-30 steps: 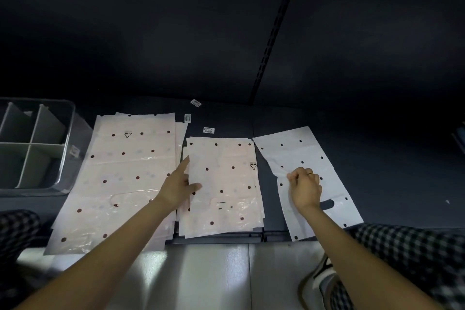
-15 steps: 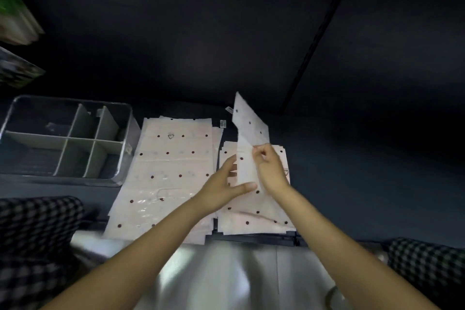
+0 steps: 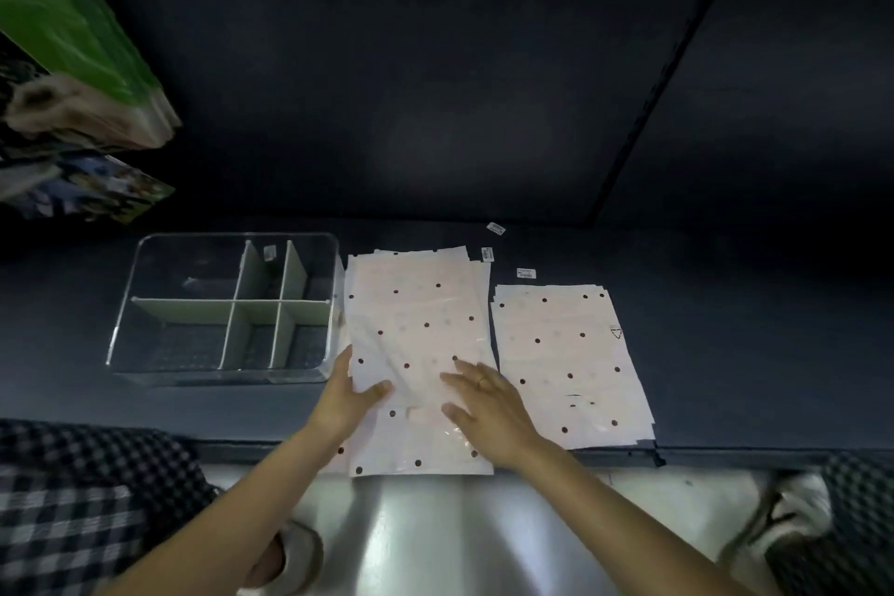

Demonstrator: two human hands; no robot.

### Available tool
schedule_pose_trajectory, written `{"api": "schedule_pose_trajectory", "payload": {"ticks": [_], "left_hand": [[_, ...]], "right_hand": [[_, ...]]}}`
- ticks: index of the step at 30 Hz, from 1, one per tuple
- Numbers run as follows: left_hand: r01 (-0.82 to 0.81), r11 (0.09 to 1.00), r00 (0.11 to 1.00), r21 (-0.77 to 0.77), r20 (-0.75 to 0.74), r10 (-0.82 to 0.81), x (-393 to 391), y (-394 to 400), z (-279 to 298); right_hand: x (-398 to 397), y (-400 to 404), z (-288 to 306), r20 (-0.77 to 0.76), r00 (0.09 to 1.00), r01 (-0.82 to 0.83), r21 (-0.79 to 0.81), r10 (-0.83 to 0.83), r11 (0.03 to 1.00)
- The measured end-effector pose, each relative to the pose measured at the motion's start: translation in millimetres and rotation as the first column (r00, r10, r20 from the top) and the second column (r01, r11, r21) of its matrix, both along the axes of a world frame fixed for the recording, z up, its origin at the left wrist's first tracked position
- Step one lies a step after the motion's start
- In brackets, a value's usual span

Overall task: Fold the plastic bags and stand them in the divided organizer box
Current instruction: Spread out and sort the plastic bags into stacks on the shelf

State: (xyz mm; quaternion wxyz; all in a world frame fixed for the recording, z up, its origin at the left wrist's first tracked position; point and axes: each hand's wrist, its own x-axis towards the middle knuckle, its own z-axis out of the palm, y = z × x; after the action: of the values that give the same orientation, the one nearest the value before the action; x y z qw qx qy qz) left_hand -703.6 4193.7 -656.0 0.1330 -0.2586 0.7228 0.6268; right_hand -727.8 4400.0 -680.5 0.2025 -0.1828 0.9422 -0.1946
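Observation:
A tall stack of pale pink plastic bags with dark dots (image 3: 416, 319) lies flat on the dark shelf, just right of the clear divided organizer box (image 3: 145, 305). My left hand (image 3: 348, 394) rests on the stack's left edge with its thumb on top. My right hand (image 3: 488, 402) lies flat, fingers spread, on the top bag near the front. A second, smaller stack of dotted bags (image 3: 566, 353) lies to the right, apart from both hands. The organizer's compartments hold no bags.
The shelf's front edge runs under my wrists, with a shiny pale floor below it. Small white labels (image 3: 526, 273) lie behind the stacks. Green packaged goods (image 3: 72, 39) hang at upper left. My checkered trouser legs and shoes flank the view.
My right hand carried the single bag from the right across and laid it on the left stack. Both hands now lie flat on it. The camera turned left.

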Motion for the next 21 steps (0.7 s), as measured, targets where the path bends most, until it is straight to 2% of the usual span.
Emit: {"api": "schedule_pose_trajectory", "payload": {"ticks": [4, 9, 12, 14, 18, 21], "left_hand": [[0.135, 0.991, 0.991, 0.02, -0.015, -0.135, 3, -11, 5], [0.228, 0.973, 0.973, 0.022, 0.026, -0.228, 22, -18, 4], [0.175, 0.958, 0.969, 0.229, 0.134, -0.209, 33, -25, 2], [0.161, 0.94, 0.964, 0.302, 0.155, -0.216, 36, -29, 2], [0.116, 0.879, 0.962, 0.462, 0.167, -0.215, 31, -35, 9], [0.044, 0.801, 0.968, 0.597, 0.172, -0.182, 24, -32, 17]], "right_hand": [[11, -10, -10, 0.052, 0.999, -0.013, 0.215, 0.002, 0.976], [11, -28, -4, 0.083, 0.986, 0.112, 0.286, -0.141, 0.952], [10, -34, 7, 0.141, 0.969, 0.161, 0.258, -0.202, 0.953], [11, -33, 16, 0.159, 0.964, 0.178, 0.21, -0.213, 0.961], [26, -25, 31, 0.146, 0.982, 0.101, 0.128, -0.119, 0.987], [43, -22, 39, 0.087, 0.996, 0.001, 0.145, -0.014, 0.989]]}}
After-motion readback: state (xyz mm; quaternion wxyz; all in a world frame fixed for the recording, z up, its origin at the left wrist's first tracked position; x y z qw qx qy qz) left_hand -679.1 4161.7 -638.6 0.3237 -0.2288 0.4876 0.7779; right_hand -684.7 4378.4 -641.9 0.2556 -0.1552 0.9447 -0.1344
